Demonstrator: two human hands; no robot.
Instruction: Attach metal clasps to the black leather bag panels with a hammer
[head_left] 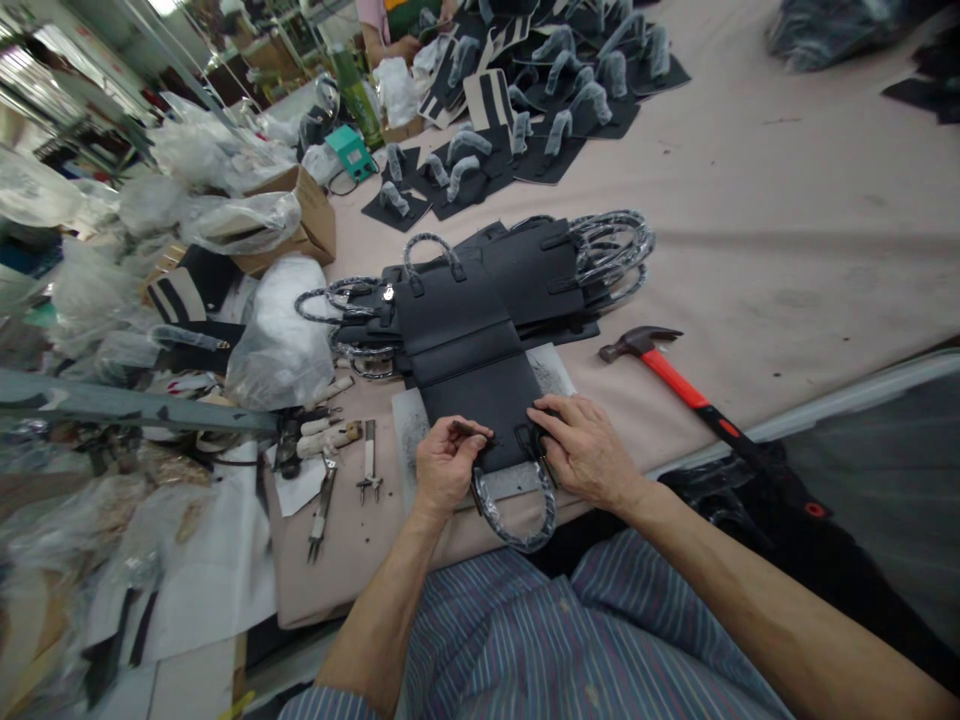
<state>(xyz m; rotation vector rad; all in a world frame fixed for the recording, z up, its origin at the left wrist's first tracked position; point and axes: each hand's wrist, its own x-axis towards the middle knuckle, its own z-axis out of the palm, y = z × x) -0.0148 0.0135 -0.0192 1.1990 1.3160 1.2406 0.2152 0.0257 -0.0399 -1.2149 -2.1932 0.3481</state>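
A black leather bag panel (pixel 480 390) lies unfolded in front of me, its near end on a pale board (pixel 409 430). At that near edge a bag handle (pixel 553 515) wrapped in clear plastic loops toward my body. My left hand (pixel 448 465) is closed, pinching a short dark strap end by the handle's left side. On the other side my right hand (pixel 585 450) has its fingers curled round the dark strap at the handle's right end; the palm hides part of it. Behind lies a pile of similar black panels (pixel 540 280) with plastic-wrapped handles.
A claw hammer (pixel 679 383) with a red and black grip lies at right. Pronged punches (pixel 369 460) and other hand tools are at left. Beyond are more panels with handles (pixel 480 165), a cardboard box (pixel 311 215), plastic bags (pixel 281 335) and a person (pixel 401 30).
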